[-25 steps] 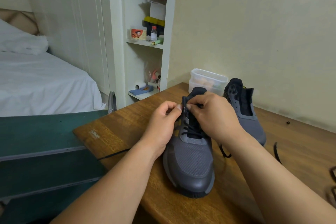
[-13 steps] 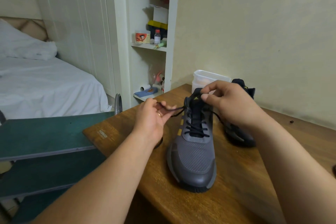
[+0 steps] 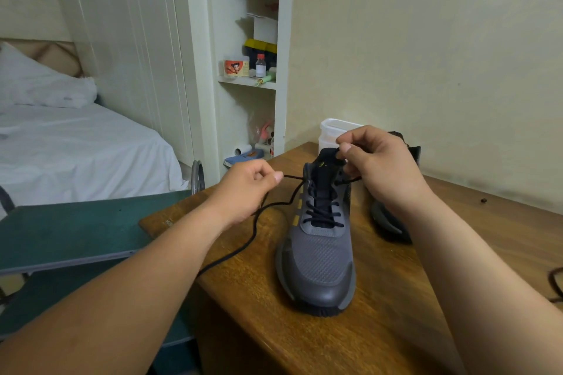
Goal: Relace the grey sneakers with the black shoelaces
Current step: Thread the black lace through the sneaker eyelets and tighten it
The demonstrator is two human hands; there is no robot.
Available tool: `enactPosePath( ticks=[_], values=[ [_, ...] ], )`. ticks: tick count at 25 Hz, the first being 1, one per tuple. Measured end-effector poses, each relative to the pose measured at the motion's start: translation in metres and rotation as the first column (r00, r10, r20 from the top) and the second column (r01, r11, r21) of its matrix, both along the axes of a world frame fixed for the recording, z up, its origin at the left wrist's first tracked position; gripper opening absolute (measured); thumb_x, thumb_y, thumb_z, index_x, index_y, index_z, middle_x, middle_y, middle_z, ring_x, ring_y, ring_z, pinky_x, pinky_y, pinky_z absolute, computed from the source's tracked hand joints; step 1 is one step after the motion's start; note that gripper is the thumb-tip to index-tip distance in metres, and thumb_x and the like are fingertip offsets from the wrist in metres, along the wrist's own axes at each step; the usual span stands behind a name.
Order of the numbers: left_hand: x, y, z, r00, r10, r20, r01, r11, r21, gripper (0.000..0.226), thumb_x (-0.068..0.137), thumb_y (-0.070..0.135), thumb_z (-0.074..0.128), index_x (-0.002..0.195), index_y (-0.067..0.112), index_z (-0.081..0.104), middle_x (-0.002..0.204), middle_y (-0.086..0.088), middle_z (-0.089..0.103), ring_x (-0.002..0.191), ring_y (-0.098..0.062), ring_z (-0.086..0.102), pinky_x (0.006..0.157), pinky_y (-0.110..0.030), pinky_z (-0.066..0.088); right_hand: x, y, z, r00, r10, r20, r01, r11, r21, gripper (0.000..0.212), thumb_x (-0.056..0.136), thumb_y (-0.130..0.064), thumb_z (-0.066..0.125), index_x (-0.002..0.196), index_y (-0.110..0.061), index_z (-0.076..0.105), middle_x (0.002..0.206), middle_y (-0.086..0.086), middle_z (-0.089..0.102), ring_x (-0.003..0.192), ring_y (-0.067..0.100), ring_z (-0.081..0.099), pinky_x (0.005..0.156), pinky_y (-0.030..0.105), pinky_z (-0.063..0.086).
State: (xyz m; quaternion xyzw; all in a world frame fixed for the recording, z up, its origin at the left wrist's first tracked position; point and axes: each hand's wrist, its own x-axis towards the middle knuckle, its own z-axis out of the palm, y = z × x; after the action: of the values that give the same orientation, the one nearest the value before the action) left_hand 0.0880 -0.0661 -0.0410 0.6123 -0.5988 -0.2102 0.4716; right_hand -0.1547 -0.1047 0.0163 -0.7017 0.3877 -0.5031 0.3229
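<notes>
A grey sneaker (image 3: 316,259) stands on the wooden table (image 3: 380,329), toe toward me, with a black shoelace (image 3: 323,213) crossed through its eyelets. My left hand (image 3: 246,192) pinches the lace's left end just left of the collar, and the loose tail (image 3: 243,246) trails down off the table edge. My right hand (image 3: 380,167) pinches the other lace end above the tongue. The second grey sneaker (image 3: 393,222) lies behind my right wrist, mostly hidden.
A clear plastic tub (image 3: 332,128) sits at the table's back by the wall. Another black lace (image 3: 556,283) lies at the right edge. A green board (image 3: 76,231) adjoins the table on the left, with a bed (image 3: 76,149) and shelves (image 3: 249,82) beyond.
Both hands have drawn apart from the collar, pulling the lace ends out to either side. The view has come closer to the sneaker.
</notes>
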Motion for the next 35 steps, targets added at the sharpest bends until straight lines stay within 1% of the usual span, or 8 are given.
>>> enactPosePath(
  ticks=[4,12,15,17,20,29,32,35],
  values=[
    [0.008,-0.005,-0.011,0.825,0.416,0.383,-0.417,0.905,-0.085,0.029,0.106,0.037,0.052,0.082,0.021,0.056,0.073,0.002,0.062,0.069,-0.019,0.059,0.065,-0.039,0.052,0.002,-0.002,-0.005,0.994,-0.06,-0.092,0.056,0.997,-0.049,0.01,0.101,-0.019,0.068,0.104,-0.028,0.072,0.092,-0.007,0.074,0.083,0.004,0.068,0.073,0.016,0.049],
    [0.026,0.001,-0.026,0.693,0.596,0.406,-0.671,0.739,0.061,0.009,0.103,0.026,0.046,0.1,0.021,0.053,0.087,0.0,0.063,0.082,-0.024,0.057,0.091,-0.042,0.043,0.0,-0.001,-0.008,0.962,-0.078,-0.261,0.07,0.997,-0.041,0.009,0.101,-0.025,0.067,0.095,-0.026,0.074,0.092,-0.01,0.072,0.088,0.006,0.066,0.074,0.023,0.049],
    [0.009,0.01,-0.03,0.791,0.516,0.328,-0.511,0.853,-0.108,0.006,0.105,0.029,0.052,0.11,0.027,0.054,0.093,0.007,0.064,0.089,-0.016,0.059,0.091,-0.044,0.047,0.001,0.001,-0.006,0.943,-0.056,-0.327,0.045,0.998,-0.041,0.011,0.102,-0.023,0.067,0.095,-0.023,0.076,0.092,-0.013,0.072,0.087,0.002,0.066,0.071,0.018,0.045],
    [-0.012,0.018,-0.026,0.942,0.252,0.221,-0.224,0.964,-0.144,0.009,0.106,0.037,0.056,0.11,0.031,0.06,0.094,0.013,0.064,0.088,-0.007,0.062,0.086,-0.039,0.055,0.001,0.002,-0.007,0.942,-0.049,-0.333,0.036,0.998,-0.044,0.012,0.102,-0.023,0.067,0.094,-0.023,0.077,0.092,-0.012,0.074,0.088,0.003,0.068,0.073,0.02,0.049],
    [-0.032,0.019,-0.018,0.969,0.017,0.248,0.015,0.992,-0.128,0.01,0.105,0.038,0.057,0.104,0.034,0.066,0.101,0.017,0.061,0.099,-0.003,0.056,0.09,-0.034,0.052,0.003,0.0,-0.01,0.914,-0.021,-0.406,-0.01,0.997,-0.074,0.01,0.099,-0.028,0.07,0.092,-0.028,0.078,0.099,-0.001,0.072,0.093,0.013,0.068,0.087,0.035,0.056],
    [-0.031,0.029,0.011,0.973,0.079,0.216,-0.052,0.991,-0.126,0.028,0.1,0.036,0.067,0.08,0.017,0.061,0.075,0.007,0.064,0.071,-0.013,0.059,0.072,-0.038,0.053,0.007,0.014,-0.003,0.932,-0.055,-0.358,0.033,0.997,-0.069,0.016,0.105,-0.026,0.061,0.097,-0.022,0.074,0.092,-0.006,0.074,0.09,0.013,0.068,0.08,0.031,0.056],
    [-0.036,0.035,0.031,0.991,-0.065,-0.115,0.065,0.998,-0.005,0.035,0.102,0.032,0.067,0.075,0.01,0.06,0.067,0.002,0.06,0.064,-0.013,0.054,0.068,-0.031,0.048,0.012,0.027,0.01,0.947,-0.046,-0.317,0.036,0.999,-0.036,0.023,0.101,-0.028,0.061,0.089,-0.015,0.075,0.083,0.001,0.074,0.074,0.018,0.065,0.065,0.031,0.05],
    [-0.047,0.036,0.057,0.895,-0.156,-0.417,0.182,0.983,0.023,0.024,0.1,0.025,0.068,0.078,0.015,0.072,0.074,0.0,0.069,0.072,-0.016,0.059,0.075,-0.033,0.042,0.019,0.043,0.019,0.891,0.291,-0.349,-0.199,0.941,0.275,0.026,0.096,-0.035,0.067,0.091,-0.013,0.079,0.082,0.006,0.077,0.061,0.017,0.056,0.053,0.027,0.043]
  ],
)
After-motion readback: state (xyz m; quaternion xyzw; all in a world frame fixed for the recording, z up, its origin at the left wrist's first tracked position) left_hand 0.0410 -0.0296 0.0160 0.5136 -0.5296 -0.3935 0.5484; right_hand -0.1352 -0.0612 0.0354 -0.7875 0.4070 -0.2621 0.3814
